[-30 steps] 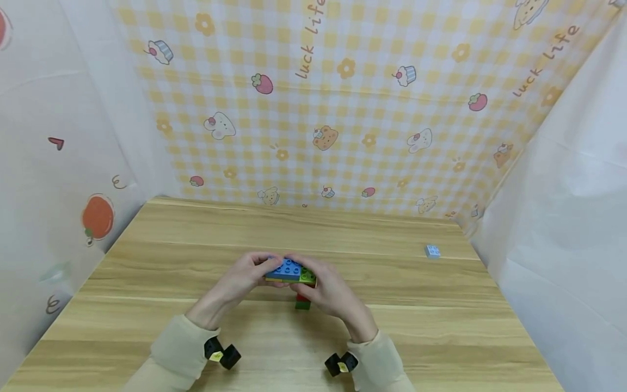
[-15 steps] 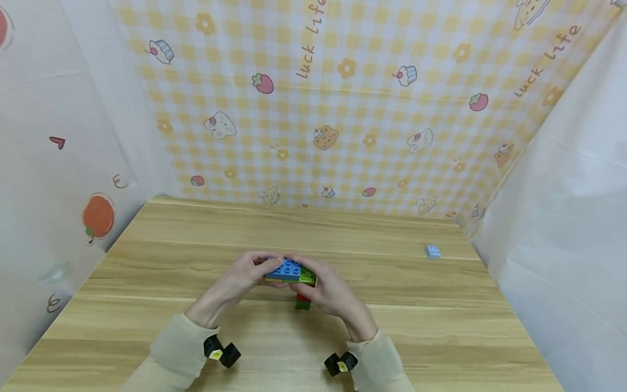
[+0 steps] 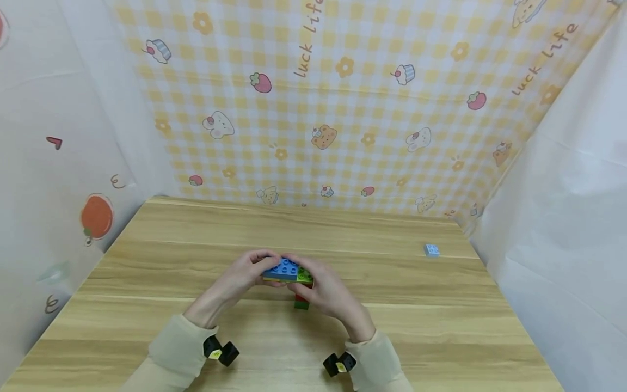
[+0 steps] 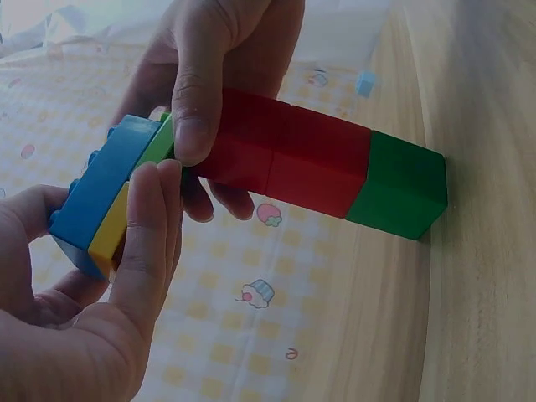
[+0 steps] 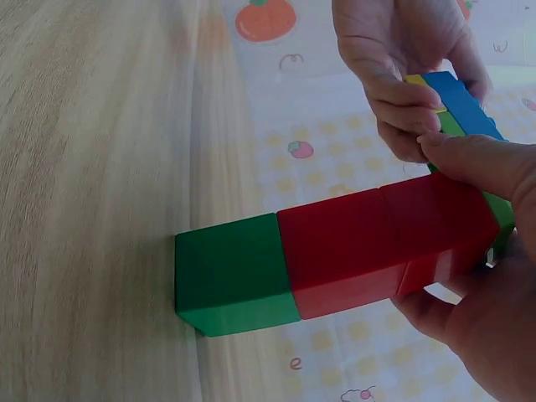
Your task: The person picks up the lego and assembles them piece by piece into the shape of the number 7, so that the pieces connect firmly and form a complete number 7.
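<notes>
A toy building-brick tower stands on the table, with a dark green brick (image 4: pixel 398 184) at its foot and two red bricks (image 5: pixel 339 251) above. A light green brick (image 3: pixel 305 276) tops it, and a blue brick (image 3: pixel 285 269) lies over its left part. Under the blue brick's overhanging end sits a yellow brick (image 4: pixel 107 234). My left hand (image 3: pixel 245 275) pinches the blue and yellow bricks, thumb on top and fingers underneath. My right hand (image 3: pixel 328 286) grips the light green brick and the upper red brick, partly hiding them.
A small light blue brick (image 3: pixel 431 250) lies at the back right of the wooden table (image 3: pixel 196 228). Yellow checked cloth (image 3: pixel 294 120) hangs behind the table, and white sheets (image 3: pixel 563 218) flank it.
</notes>
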`<state>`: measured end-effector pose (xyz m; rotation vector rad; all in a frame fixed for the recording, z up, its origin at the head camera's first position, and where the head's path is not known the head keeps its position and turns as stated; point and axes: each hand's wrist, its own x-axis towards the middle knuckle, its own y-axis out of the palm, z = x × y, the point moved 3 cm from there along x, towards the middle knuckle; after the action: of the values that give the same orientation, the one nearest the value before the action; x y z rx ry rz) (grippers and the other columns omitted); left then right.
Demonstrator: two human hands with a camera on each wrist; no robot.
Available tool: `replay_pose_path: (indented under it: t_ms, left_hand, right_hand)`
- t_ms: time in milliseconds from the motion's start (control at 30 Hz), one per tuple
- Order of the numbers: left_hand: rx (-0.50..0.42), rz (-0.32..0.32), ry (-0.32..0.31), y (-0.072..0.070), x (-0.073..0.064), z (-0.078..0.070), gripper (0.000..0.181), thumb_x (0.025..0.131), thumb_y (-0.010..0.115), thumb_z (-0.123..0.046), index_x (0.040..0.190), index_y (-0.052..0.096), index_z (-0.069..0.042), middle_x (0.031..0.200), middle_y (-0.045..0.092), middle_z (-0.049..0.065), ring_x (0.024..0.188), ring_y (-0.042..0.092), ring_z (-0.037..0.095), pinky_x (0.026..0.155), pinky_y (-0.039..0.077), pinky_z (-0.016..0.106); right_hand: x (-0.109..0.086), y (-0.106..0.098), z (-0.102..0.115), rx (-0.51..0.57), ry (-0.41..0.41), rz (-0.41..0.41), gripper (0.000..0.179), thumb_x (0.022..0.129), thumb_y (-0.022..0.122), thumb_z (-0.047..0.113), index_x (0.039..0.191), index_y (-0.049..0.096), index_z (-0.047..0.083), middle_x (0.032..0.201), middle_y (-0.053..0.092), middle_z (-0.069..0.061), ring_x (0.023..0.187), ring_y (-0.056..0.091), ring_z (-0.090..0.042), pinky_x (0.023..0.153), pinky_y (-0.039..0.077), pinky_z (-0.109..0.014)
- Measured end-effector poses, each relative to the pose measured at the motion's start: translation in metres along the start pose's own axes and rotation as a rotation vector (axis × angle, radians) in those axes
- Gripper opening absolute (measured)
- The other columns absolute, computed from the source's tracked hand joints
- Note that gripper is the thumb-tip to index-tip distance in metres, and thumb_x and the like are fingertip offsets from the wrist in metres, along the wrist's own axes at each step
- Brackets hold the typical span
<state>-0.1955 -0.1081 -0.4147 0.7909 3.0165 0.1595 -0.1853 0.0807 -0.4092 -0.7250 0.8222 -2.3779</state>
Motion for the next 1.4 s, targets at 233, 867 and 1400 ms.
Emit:
replay_pose_path:
  t_ms: [233, 867, 1400]
  left_hand:
    - [0.040, -0.004, -0.015, 0.000, -0.002, -0.003, 0.037, 0.103, 0.051, -0.026, 0.116, 0.059, 0.008, 0.115, 0.058, 0.017, 0.098, 0.062, 0.024, 0.085, 0.053, 0.040]
    - [0.175, 0.008, -0.044, 0.003, -0.005, -0.004, 0.055, 0.092, 0.071, -0.023, 0.135, 0.048, 0.003, 0.117, 0.054, 0.023, 0.098, 0.063, 0.032, 0.088, 0.050, 0.051]
    - [0.387, -0.040, -0.064, 0.000, -0.007, -0.005, 0.049, 0.084, 0.080, -0.024, 0.122, 0.054, -0.008, 0.109, 0.059, 0.014, 0.097, 0.058, 0.027, 0.079, 0.048, 0.037]
  right_hand:
    - [-0.003, -0.004, 0.002, -0.008, 0.015, 0.017, 0.065, 0.092, 0.070, 0.017, 0.149, 0.039, 0.016, 0.139, 0.053, -0.002, 0.111, 0.056, -0.014, 0.091, 0.048, -0.033]
    - [-0.052, -0.099, -0.039, 0.004, 0.162, -0.189, 0.033, 0.099, 0.060, 0.013, 0.132, 0.058, 0.009, 0.127, 0.060, -0.005, 0.112, 0.057, -0.028, 0.090, 0.047, -0.048]
    - [-0.112, -0.194, -0.125, 0.419, 0.350, -0.429, 0.027, 0.099, 0.057, 0.006, 0.121, 0.055, -0.009, 0.110, 0.064, 0.000, 0.095, 0.063, -0.012, 0.077, 0.053, -0.025]
